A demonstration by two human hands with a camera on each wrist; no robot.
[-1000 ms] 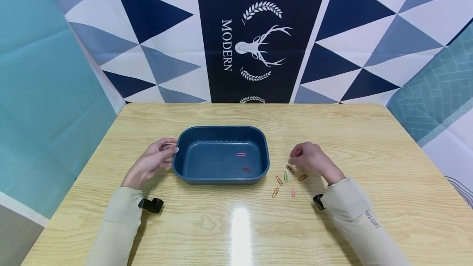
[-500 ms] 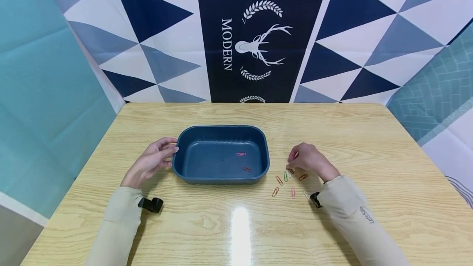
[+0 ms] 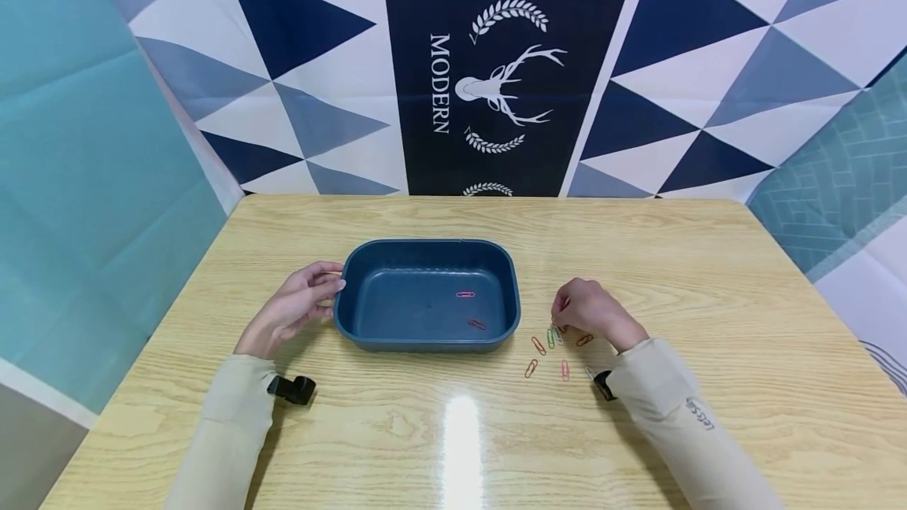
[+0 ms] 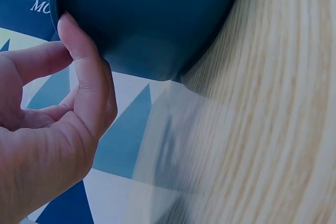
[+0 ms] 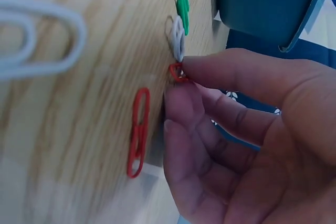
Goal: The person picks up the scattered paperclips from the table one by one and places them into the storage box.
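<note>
My left hand (image 3: 294, 308) holds the left side of a dark blue plastic bin (image 3: 427, 346), its fingertips at the rim. In the left wrist view, a fingertip (image 4: 67, 23) lies against that rim. My right hand (image 3: 591, 309) is low over the table, right of the bin. Between its thumb and forefinger it pinches a red paper clip (image 5: 178, 72), partly hidden by the fingertips. Close by lie a white paper clip (image 5: 177, 38), a green paper clip (image 5: 182, 6) and another red paper clip (image 5: 138, 132). Inside the bin are a pink paper clip (image 3: 465, 294) and a dark red one (image 3: 477, 324).
Nearer the front edge lie a pink paper clip (image 3: 564, 370), two orange-red paper clips, one (image 3: 531, 368) lower than the other (image 3: 538, 345), and a white one (image 3: 590, 373) by the right wrist strap. The wooden table (image 3: 383, 431) ends at a patterned cloth backdrop (image 3: 482, 140).
My right hand has come down and slightly toward me onto the red paper clip, and its fingertips have closed on it. The left hand and bin stay put; the view shifts a little.
</note>
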